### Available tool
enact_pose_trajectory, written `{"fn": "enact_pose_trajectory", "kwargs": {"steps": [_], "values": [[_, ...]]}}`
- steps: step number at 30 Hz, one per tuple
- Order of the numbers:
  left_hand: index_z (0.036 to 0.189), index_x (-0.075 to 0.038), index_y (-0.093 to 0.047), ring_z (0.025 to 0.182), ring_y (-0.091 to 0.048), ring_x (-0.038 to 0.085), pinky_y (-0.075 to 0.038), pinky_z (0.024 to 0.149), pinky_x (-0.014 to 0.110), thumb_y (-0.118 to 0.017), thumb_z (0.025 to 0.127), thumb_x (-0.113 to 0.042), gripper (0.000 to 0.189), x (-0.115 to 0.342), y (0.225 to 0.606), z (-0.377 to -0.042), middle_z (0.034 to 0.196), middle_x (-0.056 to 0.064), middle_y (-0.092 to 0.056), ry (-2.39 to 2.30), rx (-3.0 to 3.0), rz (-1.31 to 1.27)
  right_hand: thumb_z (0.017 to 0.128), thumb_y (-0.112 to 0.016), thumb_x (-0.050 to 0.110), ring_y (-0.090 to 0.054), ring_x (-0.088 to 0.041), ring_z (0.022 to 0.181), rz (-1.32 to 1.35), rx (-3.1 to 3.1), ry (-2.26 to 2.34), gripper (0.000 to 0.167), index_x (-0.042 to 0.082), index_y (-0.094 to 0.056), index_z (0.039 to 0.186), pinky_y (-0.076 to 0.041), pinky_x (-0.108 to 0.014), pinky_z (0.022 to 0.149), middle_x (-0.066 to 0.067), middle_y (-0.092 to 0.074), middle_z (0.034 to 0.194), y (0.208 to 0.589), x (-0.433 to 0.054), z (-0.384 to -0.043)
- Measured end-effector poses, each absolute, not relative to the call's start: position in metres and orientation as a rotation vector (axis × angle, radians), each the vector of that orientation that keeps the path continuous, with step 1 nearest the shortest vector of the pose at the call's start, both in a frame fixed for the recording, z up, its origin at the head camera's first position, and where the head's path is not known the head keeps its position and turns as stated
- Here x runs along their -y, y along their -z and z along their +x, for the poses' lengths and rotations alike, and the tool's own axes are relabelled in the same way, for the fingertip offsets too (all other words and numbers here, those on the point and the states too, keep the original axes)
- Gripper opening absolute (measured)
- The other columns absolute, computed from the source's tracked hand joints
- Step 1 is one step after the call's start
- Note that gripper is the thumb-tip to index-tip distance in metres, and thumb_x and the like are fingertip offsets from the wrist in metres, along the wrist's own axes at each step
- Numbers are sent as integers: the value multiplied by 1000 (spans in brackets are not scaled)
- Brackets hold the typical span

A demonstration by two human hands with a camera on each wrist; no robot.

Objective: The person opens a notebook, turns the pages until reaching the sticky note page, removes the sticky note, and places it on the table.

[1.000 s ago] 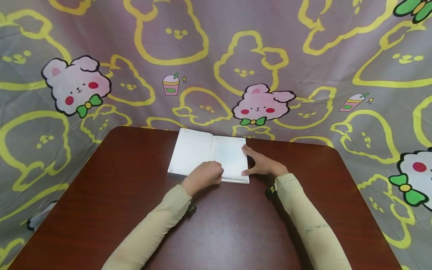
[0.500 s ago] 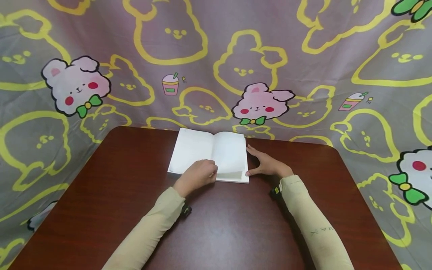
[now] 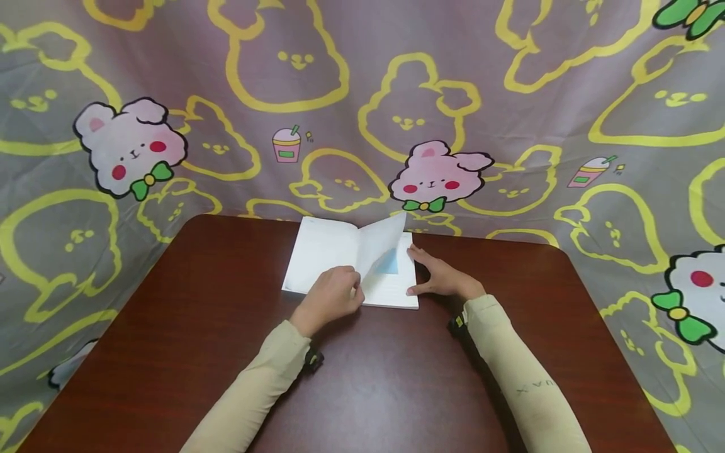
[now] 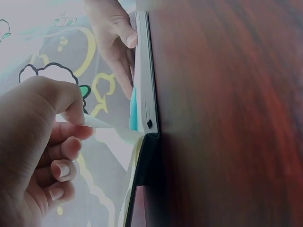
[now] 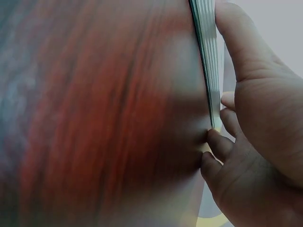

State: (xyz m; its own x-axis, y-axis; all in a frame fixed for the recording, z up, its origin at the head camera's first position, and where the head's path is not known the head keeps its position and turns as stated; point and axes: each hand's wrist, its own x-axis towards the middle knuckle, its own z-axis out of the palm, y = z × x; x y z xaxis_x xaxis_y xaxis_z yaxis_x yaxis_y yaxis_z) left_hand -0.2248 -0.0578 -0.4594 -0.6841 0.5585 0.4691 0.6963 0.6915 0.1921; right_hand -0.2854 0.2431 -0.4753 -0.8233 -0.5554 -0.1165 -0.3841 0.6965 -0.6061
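Observation:
An open book (image 3: 323,251) with white pages lies near the far edge of the table. My left hand (image 3: 331,296) is at its near edge and pinches a single page (image 3: 385,236) between thumb and index finger. That page stands raised from the right half, tilted over a light-blue patch (image 3: 387,263) beneath it. In the left wrist view the other left fingers are loosely curled. My right hand (image 3: 444,274) rests at the book's right edge, thumb and index finger spread apart. In the right wrist view its thumb touches the page block (image 5: 208,52).
The dark reddish-brown table (image 3: 362,390) extends to the front and both sides. A patterned curtain (image 3: 351,75) with cartoon rabbits and yellow outlines hangs directly behind the table's far edge and along the sides.
The page in my left hand has gone from flat, through bowed, to standing raised, uncovering the light-blue patch. My left hand has shifted slightly left; the right stays by the book's edge.

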Motion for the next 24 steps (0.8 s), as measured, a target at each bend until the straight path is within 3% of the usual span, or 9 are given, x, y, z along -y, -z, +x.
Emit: {"fn": "enact_pose_trajectory", "kwargs": {"steps": [12, 24], "values": [[65, -5, -66, 56, -49, 14, -47, 53, 31, -67, 79, -3, 14, 60, 448, -229, 62, 0, -54, 631, 2511, -867, 85, -83, 35, 0, -41, 157, -684, -2593, 792, 108, 5, -15, 163, -15, -64, 122, -16, -7, 171, 473, -241, -283], [64, -5, -63, 54, -49, 15, -44, 49, 30, -65, 81, -3, 17, 63, 417, -237, 62, 2, -52, 679, 2391, -757, 85, -83, 37, 0, -40, 157, -690, -2568, 835, 109, 6, -14, 163, -14, -65, 122, -16, -5, 171, 475, -245, -284]]}}
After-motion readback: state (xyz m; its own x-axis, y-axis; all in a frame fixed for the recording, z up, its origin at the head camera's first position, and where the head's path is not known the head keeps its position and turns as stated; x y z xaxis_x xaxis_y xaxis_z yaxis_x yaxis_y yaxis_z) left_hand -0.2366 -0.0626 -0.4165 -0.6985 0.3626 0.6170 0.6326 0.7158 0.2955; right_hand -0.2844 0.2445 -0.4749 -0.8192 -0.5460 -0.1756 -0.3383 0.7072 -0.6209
